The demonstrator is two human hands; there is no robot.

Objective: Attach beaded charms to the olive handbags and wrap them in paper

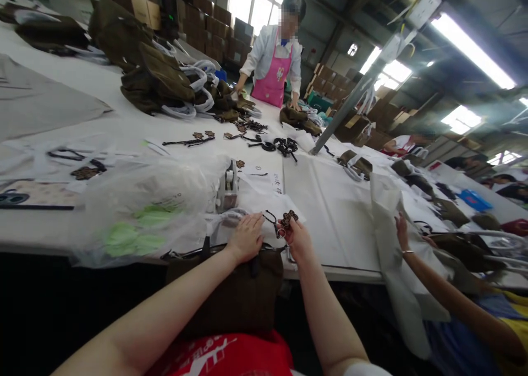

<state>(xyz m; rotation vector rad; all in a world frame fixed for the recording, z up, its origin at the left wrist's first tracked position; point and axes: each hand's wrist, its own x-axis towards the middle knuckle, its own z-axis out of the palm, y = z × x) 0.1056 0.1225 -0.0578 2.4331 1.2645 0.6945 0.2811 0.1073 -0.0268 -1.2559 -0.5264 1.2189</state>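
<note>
A flower-shaped charm [290, 218], dark brown and patterned, is pinched in the fingers of my right hand [300, 241]. A dark braided cord [270, 217] and a metal ring [281, 233] hang beside it. My left hand [246, 236] lies palm down over the top of a dark brown bag [231, 293], its fingers stretched out beside a white-wrapped handle [233, 213]. The bag hangs at the table's front edge, against my red apron [223, 357]. What lies under my left palm is hidden.
Left of my hands lies a clear plastic bag [165, 200] with green pieces, near a tape dispenser [228, 186]. More cords and charms [251, 125] lie ahead, before piled brown bags [157, 81]. A co-worker in a pink apron [274, 76] stands opposite; another person's hand [402, 233] is at right.
</note>
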